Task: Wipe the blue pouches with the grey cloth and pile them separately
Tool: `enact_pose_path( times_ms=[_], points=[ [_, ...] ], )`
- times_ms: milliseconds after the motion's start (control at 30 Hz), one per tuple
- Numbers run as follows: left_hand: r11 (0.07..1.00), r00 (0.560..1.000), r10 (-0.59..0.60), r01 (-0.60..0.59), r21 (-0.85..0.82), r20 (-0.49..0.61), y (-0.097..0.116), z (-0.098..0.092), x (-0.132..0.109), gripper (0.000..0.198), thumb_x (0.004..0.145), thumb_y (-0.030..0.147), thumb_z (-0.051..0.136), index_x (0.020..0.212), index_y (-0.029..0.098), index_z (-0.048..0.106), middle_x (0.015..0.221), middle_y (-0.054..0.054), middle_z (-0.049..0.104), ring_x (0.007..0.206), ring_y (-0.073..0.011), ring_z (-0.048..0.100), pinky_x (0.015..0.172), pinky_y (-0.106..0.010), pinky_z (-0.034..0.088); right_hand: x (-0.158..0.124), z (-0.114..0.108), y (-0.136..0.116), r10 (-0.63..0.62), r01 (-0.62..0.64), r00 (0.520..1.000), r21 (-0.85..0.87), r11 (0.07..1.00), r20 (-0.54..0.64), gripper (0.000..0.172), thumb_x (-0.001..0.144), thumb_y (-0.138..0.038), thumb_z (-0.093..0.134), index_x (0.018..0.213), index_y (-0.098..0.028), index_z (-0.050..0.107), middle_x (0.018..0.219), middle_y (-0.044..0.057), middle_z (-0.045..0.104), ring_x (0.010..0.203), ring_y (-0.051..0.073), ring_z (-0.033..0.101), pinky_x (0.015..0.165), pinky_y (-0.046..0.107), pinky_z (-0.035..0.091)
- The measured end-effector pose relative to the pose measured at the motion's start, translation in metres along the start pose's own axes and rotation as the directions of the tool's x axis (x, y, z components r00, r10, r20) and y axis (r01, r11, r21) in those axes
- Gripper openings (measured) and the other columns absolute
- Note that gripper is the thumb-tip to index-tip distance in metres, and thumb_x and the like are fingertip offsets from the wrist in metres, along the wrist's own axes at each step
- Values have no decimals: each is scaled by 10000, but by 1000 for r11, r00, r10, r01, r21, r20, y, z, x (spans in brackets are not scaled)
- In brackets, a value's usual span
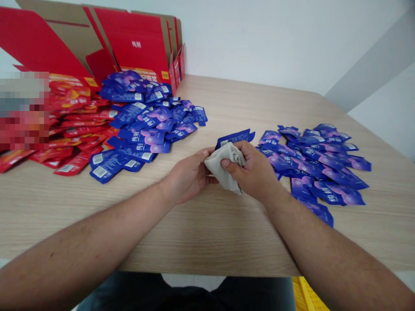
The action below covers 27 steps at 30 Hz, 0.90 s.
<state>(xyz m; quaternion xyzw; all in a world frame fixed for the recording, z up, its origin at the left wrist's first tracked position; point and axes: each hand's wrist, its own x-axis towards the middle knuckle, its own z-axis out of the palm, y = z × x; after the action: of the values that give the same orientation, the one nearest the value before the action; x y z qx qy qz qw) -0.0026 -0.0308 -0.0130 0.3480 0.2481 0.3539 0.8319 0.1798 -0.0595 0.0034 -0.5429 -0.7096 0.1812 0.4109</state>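
Over the middle of the table, my right hand [257, 170] is closed round a folded pale cloth [223, 164], thumb on top. The cloth lies against a blue pouch [236, 137], whose far end sticks out beyond my fingers. My left hand [186, 175] grips the pouch's near-left side, its fingers partly hidden behind the cloth. To the right of my hands lies a loose spread of blue and purple pouches [311, 160]. A taller heap of similar blue pouches [142, 129] is on the left.
Red pouches [84, 134] are piled at the far left, partly covered by a pixelated patch. Red cardboard boxes [132, 39] with raised flaps stand behind the piles. The wooden table [194, 233] meets a white wall; a yellow crate [308, 296] sits below the front edge.
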Motion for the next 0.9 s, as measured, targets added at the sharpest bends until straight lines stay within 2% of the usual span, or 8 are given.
enact_pose_path(
  times_ms=[167,333,433,533,600,700,800,900],
  points=[
    [999,998,25,-27,-35,-60,7,-4,-1,347,830,510,683,905,171,692,792,-58,699,688,-198,646,601,-306,518,-1,0,1,-166,147,967,107,983,194,210,850,-375,706,945,-211,616,921,33,679,847,205,623,755,335,474],
    [996,974,80,-70,54,-212,4,-5,1,312,689,301,868,765,171,595,671,13,640,597,-126,606,575,-239,480,-1,-1,0,-263,261,816,78,962,514,193,837,-273,724,1001,-204,649,991,51,695,928,216,624,822,346,483],
    [993,955,113,-102,53,-275,4,-4,5,400,662,112,842,995,183,631,832,-11,726,691,-128,664,665,-246,516,-1,-7,-4,-178,159,707,92,983,684,218,823,-260,741,1020,-203,666,959,29,696,855,187,635,771,314,492],
    [997,972,74,-73,12,-223,7,-5,7,360,724,111,770,1072,136,680,924,-63,750,728,-125,678,699,-241,524,-1,-16,-5,-99,-85,621,192,978,778,222,809,-300,755,988,-212,655,889,-3,689,740,154,636,643,265,490],
    [999,982,35,-35,4,-184,8,-6,6,216,746,141,756,954,105,712,853,-68,740,685,-126,662,674,-244,520,0,-19,-3,-53,-210,728,296,932,683,269,821,-398,749,978,-214,630,840,-9,677,695,154,627,586,257,479],
    [1000,989,-13,13,2,-148,7,-6,4,213,737,142,754,947,131,726,821,-51,732,662,-147,657,672,-290,538,1,-17,4,83,-211,928,330,920,364,357,821,-490,744,1007,-219,604,838,-3,671,687,163,613,581,271,471],
    [1000,993,-25,26,9,-116,2,-4,2,387,699,75,689,1068,189,715,850,-27,724,695,-164,660,686,-310,545,2,-10,8,93,-151,949,175,973,301,305,831,-446,727,1005,-221,619,834,4,674,704,179,611,622,300,473],
    [1000,987,18,-19,-2,-158,-4,2,2,297,766,150,657,1058,186,694,832,-23,698,716,-170,648,682,-299,535,3,-2,7,23,-28,968,17,999,249,236,818,-393,700,962,-215,642,880,32,680,785,214,619,705,348,481]
  ],
)
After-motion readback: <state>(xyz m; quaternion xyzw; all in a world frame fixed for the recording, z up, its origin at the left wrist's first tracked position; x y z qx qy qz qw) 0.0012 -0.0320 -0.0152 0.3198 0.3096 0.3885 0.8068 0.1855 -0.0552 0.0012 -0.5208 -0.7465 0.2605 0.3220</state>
